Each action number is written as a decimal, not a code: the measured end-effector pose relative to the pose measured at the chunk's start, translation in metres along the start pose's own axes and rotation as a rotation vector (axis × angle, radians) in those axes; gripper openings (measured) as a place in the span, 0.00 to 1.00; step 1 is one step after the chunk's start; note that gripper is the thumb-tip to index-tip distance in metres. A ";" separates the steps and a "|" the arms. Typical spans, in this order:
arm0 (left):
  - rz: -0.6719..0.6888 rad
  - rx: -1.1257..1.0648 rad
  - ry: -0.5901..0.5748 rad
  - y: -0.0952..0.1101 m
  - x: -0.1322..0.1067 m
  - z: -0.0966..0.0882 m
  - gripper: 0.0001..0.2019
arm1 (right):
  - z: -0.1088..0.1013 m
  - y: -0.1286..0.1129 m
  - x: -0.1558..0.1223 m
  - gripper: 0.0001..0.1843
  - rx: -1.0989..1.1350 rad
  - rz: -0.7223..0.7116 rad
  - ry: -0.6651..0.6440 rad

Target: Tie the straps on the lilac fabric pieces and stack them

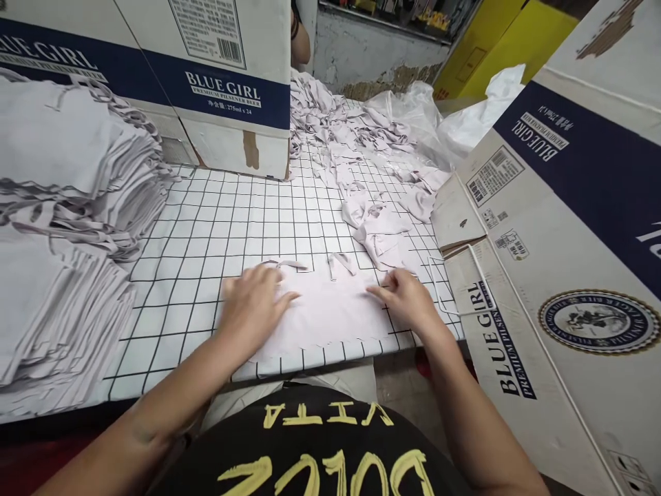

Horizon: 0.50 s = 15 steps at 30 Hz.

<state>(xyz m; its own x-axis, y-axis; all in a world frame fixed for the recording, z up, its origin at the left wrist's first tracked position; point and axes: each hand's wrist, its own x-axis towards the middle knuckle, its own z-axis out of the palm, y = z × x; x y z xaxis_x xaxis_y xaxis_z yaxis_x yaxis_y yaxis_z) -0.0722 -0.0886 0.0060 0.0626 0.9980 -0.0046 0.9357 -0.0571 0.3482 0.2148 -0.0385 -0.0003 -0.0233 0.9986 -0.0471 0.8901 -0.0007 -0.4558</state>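
A pale pinkish-white cloth bag (330, 313) lies flat at the table's front edge, two short strap ends showing along its far side. My left hand (253, 300) rests over its left edge, slightly blurred, with fingers stretched out and thumb apart on the cloth. At the far right corner, my right hand (407, 296) has thumb and forefinger closed on the bag's edge; its other fingers are curled. Just beyond the bag, a crumpled trail of loose matching cloth pieces (379, 231) runs toward the back.
Stacks of flat matching cloth bags (56, 303) stand at left. Behind them is a large carton (232, 138); another tilted carton (516, 227) borders the right side. A cloth heap (356, 124) and clear plastic (421, 114) lie at the back. A person's arm (300, 45) shows there.
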 end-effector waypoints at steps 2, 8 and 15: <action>-0.162 0.121 -0.004 -0.027 -0.030 -0.010 0.19 | -0.008 0.012 -0.016 0.21 -0.027 0.077 -0.149; -0.309 0.011 0.004 -0.043 -0.065 0.005 0.15 | -0.001 0.009 -0.038 0.15 0.244 0.089 -0.162; -0.499 -1.304 -0.082 -0.042 -0.066 -0.055 0.20 | -0.029 -0.011 -0.031 0.17 0.940 0.351 -0.282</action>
<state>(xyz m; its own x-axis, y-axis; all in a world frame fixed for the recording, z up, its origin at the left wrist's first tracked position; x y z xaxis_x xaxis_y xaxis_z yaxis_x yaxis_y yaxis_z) -0.1343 -0.1508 0.0434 -0.1147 0.8986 -0.4235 -0.1255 0.4098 0.9035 0.2189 -0.0682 0.0321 -0.0450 0.8860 -0.4614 0.1569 -0.4499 -0.8792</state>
